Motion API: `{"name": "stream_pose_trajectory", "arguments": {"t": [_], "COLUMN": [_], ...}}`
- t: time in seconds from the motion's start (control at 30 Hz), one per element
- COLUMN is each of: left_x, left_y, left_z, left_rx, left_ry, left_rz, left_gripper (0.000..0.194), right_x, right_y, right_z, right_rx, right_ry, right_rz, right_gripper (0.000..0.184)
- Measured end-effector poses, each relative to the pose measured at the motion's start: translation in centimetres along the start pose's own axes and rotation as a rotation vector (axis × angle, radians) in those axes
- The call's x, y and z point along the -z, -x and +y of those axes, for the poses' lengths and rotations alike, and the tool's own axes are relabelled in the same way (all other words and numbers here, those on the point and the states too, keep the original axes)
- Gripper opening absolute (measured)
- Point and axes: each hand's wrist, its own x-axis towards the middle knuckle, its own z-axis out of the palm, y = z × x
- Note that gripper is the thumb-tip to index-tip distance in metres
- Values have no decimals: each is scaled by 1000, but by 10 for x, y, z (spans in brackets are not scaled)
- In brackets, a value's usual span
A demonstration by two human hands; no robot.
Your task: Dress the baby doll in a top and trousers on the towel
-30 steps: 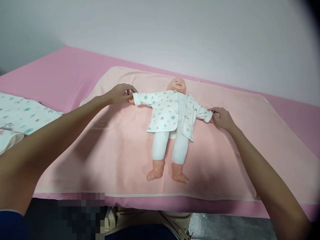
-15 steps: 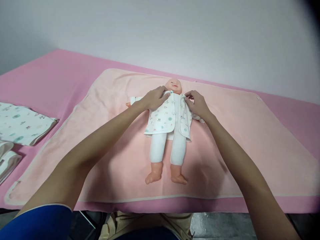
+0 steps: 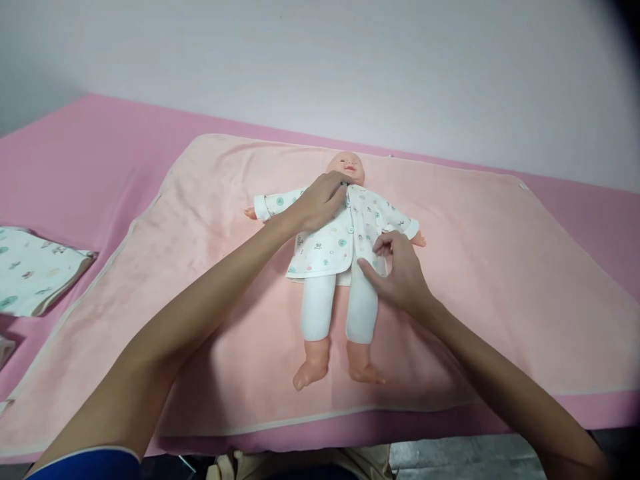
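Observation:
A baby doll (image 3: 315, 313) lies on its back with its arms spread, wearing white leggings and a white printed baby jacket (image 3: 325, 250). My left hand (image 3: 325, 200) is at the jacket's neckline, just below the doll's chin. Its fingers and thumb close on the collar edge, partly hiding the cloth there. My right hand (image 3: 397, 270) hovers at the lower front hem on the right side, thumb and fingers apart. The front flaps meet down the chest, with small snaps or ties showing along the edge.
A peach blanket (image 3: 475, 300) with pale edging spreads under the doll on a pink-covered table (image 3: 125, 140). Folded printed cloth (image 3: 40, 273) lies at the left, with another white cloth (image 3: 5, 350) cut off by the frame. A pale wall (image 3: 320, 73) stands behind.
My right hand has moved down from the collar to the jacket's hem. The right flap now lies over the chest. My left hand has stayed at the neckline.

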Motion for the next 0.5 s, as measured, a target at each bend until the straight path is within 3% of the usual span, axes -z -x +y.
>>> {"name": "stream_pose_trajectory", "arguments": {"t": [0.13,0.3,0.4,0.5], "left_x": [-2,-10,-15,-12], "left_y": [-26,-56,-58,-36], "left_z": [11,14,12,13], "left_rx": [63,165,201,117], "left_ry": [-62,40,4,-116], "left_rz": [15,30,131,253], "left_gripper": [32,19,22,22], "right_x": [4,-4,-7,0], "right_y": [18,5,-4,1], "right_z": [-10,-23,-28,-23], "right_rx": [-5,370,537,489], "right_ry": [189,531,516,351], "right_rz": [-128,-89,-105,-146], "right_gripper": [37,20,15,4]}}
